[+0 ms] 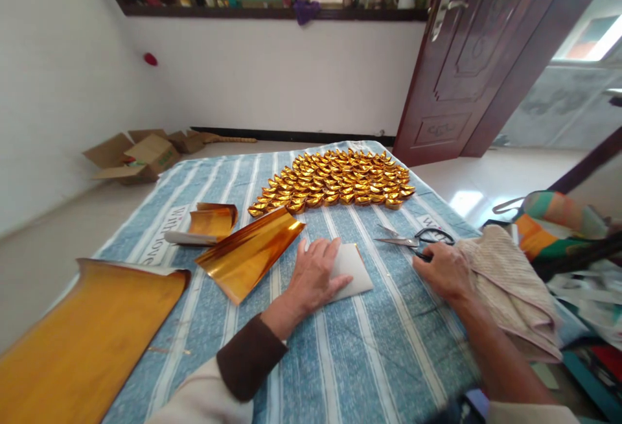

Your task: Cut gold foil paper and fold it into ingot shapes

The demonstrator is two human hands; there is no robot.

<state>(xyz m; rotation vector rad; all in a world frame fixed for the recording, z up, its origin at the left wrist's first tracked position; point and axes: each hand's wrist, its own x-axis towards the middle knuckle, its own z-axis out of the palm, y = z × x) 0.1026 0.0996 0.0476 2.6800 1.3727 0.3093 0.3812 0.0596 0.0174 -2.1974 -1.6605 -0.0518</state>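
Observation:
My left hand (315, 275) lies palm down with fingers stretched on a folded piece of paper (354, 273), white side up with a thin gold edge. My right hand (444, 271) has its fingers closed at one black handle loop of the scissors (403, 241); the blades are apart and point left, low over the cloth. Left of my left hand lies a curved sheet of shiny gold foil paper (253, 252). A curled gold piece (214, 222) sits behind it. A large gold sheet (87, 333) covers the table's left front.
Rows of folded gold paper ingots (340, 181) stand at the back of the striped tablecloth (311, 359). A beige towel (508, 288) lies right of my right hand. A cardboard box (140, 155) is on the floor at left; a brown door (457, 54) stands at the back right.

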